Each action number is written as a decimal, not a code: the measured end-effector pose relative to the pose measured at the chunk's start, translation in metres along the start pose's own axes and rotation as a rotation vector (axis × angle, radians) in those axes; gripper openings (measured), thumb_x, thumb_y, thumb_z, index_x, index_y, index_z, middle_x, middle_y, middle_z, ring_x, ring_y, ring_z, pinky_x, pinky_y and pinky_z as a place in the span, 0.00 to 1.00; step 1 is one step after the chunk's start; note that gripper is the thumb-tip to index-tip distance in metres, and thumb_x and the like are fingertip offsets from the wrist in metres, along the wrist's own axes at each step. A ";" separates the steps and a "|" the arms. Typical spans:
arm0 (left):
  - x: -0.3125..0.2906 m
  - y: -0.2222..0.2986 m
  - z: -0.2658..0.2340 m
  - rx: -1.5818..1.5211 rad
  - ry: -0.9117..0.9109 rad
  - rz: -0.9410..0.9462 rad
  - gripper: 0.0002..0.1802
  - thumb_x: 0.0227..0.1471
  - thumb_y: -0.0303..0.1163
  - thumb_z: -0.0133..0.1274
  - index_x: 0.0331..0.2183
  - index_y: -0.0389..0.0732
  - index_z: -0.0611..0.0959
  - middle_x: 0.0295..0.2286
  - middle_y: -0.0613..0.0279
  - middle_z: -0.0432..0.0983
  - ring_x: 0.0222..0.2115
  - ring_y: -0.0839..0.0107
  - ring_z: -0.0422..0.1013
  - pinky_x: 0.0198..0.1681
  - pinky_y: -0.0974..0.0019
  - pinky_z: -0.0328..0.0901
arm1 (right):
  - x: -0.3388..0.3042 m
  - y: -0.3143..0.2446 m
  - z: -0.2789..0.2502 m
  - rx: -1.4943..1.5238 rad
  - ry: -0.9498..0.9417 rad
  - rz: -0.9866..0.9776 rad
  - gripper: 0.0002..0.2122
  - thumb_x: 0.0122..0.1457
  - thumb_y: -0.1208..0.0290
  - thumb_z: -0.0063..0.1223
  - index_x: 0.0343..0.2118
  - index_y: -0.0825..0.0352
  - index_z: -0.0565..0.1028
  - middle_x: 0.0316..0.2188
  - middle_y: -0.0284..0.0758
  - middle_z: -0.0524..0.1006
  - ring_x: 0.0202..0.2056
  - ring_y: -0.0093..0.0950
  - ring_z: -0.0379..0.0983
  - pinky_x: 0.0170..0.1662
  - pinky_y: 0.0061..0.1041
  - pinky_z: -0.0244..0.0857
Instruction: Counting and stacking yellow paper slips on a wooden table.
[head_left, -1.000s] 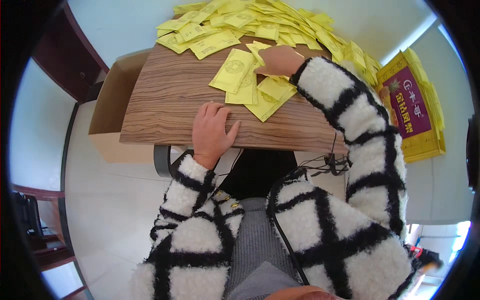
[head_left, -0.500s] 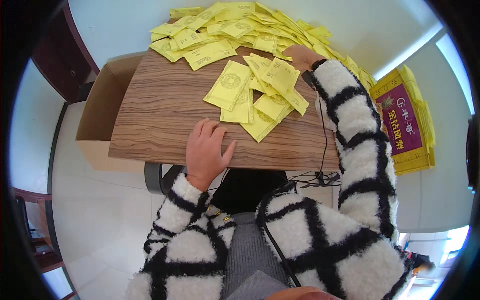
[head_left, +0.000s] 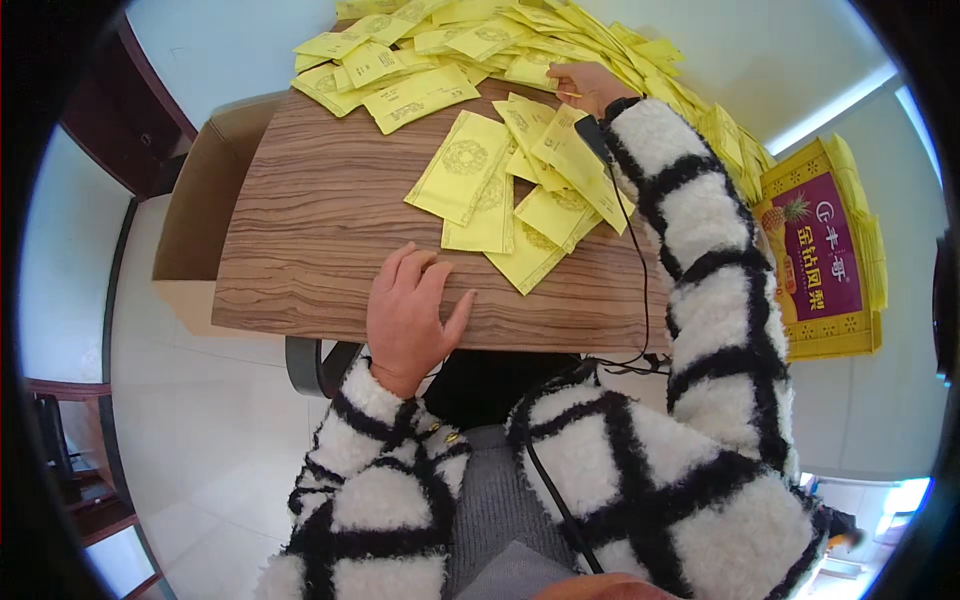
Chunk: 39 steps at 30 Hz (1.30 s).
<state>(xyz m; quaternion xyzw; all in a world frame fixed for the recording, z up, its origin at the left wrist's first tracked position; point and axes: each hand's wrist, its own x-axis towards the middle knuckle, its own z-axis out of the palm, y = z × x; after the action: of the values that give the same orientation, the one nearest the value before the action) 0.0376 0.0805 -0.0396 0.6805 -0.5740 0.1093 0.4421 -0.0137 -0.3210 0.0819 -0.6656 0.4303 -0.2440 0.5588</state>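
Note:
My left hand (head_left: 410, 315) lies open on the near edge of the wood-patterned table (head_left: 310, 220), fingers spread, touching none of the packets. At the far side, my right hand (head_left: 590, 86) has its fingers closed on the right edge of a flat yellow packet (head_left: 531, 72) at the front of a big heap of yellow packets (head_left: 490, 38). Nearer to me, several loose yellow packets (head_left: 462, 168) overlap in the middle of the table. Each shows a dark round print or small lettering.
An open cardboard box (head_left: 220, 200) stands against the table's left side. To the right is a yellow carton (head_left: 825, 250) with a purple panel, packets standing in it. A thin black cable (head_left: 646, 285) runs from a small black device (head_left: 592, 138) at my right wrist.
My right hand has shifted slightly left and farther away, onto the edge of a packet. My left hand stays on the table. The view has tilted a little.

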 end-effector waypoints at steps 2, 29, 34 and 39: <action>-0.005 0.000 -0.001 0.005 0.006 0.012 0.18 0.40 0.32 0.63 0.35 0.38 0.79 0.37 0.53 0.73 0.45 0.48 0.67 0.50 0.54 0.63 | -0.032 -0.004 0.002 -0.022 -0.033 -0.125 0.06 0.58 0.71 0.58 0.34 0.68 0.76 0.31 0.30 0.70 0.34 0.25 0.66 0.39 0.21 0.66; -0.034 -0.059 0.058 0.113 0.216 0.298 0.15 0.43 0.39 0.60 0.31 0.40 0.80 0.33 0.55 0.73 0.40 0.56 0.68 0.47 0.58 0.63 | -0.469 0.023 0.013 -0.449 -1.332 -1.338 0.14 0.55 0.49 0.60 0.30 0.56 0.81 0.34 0.22 0.79 0.29 0.17 0.76 0.29 0.13 0.64; -0.037 -0.061 0.061 0.135 0.219 0.289 0.14 0.43 0.40 0.60 0.30 0.39 0.81 0.34 0.55 0.73 0.41 0.56 0.68 0.47 0.58 0.64 | -0.480 0.041 -0.011 -0.475 -1.185 -1.618 0.19 0.50 0.45 0.63 0.30 0.58 0.81 0.32 0.23 0.80 0.32 0.12 0.76 0.34 0.09 0.63; -0.031 -0.058 0.071 0.119 0.169 0.277 0.14 0.43 0.39 0.61 0.30 0.40 0.81 0.35 0.56 0.74 0.42 0.55 0.68 0.48 0.58 0.63 | -0.475 0.046 -0.011 -0.411 -1.313 -1.784 0.14 0.61 0.52 0.52 0.32 0.55 0.81 0.30 0.17 0.80 0.32 0.10 0.75 0.36 0.07 0.63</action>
<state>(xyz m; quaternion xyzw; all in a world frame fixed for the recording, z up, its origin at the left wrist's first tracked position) 0.0534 0.0475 -0.1292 0.6081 -0.6156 0.2598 0.4287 -0.2786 0.0750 0.1155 -0.8143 -0.5446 -0.0834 0.1826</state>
